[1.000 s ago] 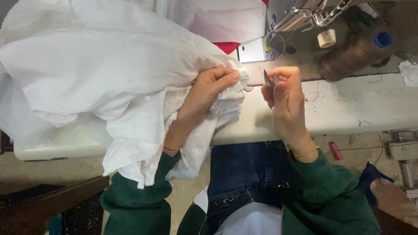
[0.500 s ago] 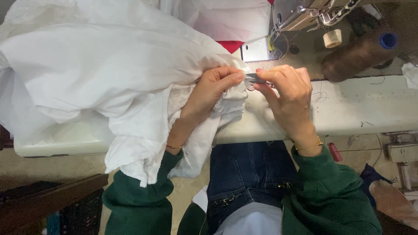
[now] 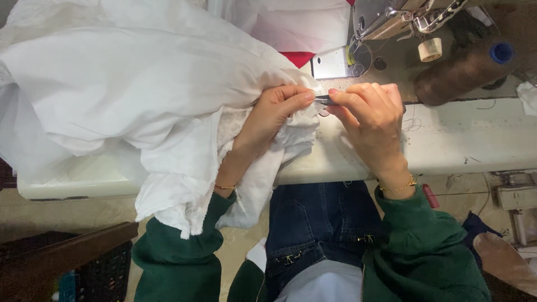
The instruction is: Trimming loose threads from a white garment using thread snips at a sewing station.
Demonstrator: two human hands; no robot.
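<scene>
A heap of white cloth (image 3: 128, 95) covers the left of the desk (image 3: 458, 145) and spills over its front edge onto the person's lap. The left hand (image 3: 274, 112) pinches a fold of the cloth at its right edge, fingers closed on the fabric. Just beside it, the right hand (image 3: 369, 120) is closed around a small dark snipper (image 3: 324, 100), its tip touching the cloth between the two thumbs. Behind the hands stands the sewing machine (image 3: 391, 17); to its right lie a small cream spool (image 3: 429, 50) and a brown thread cone (image 3: 461, 70).
</scene>
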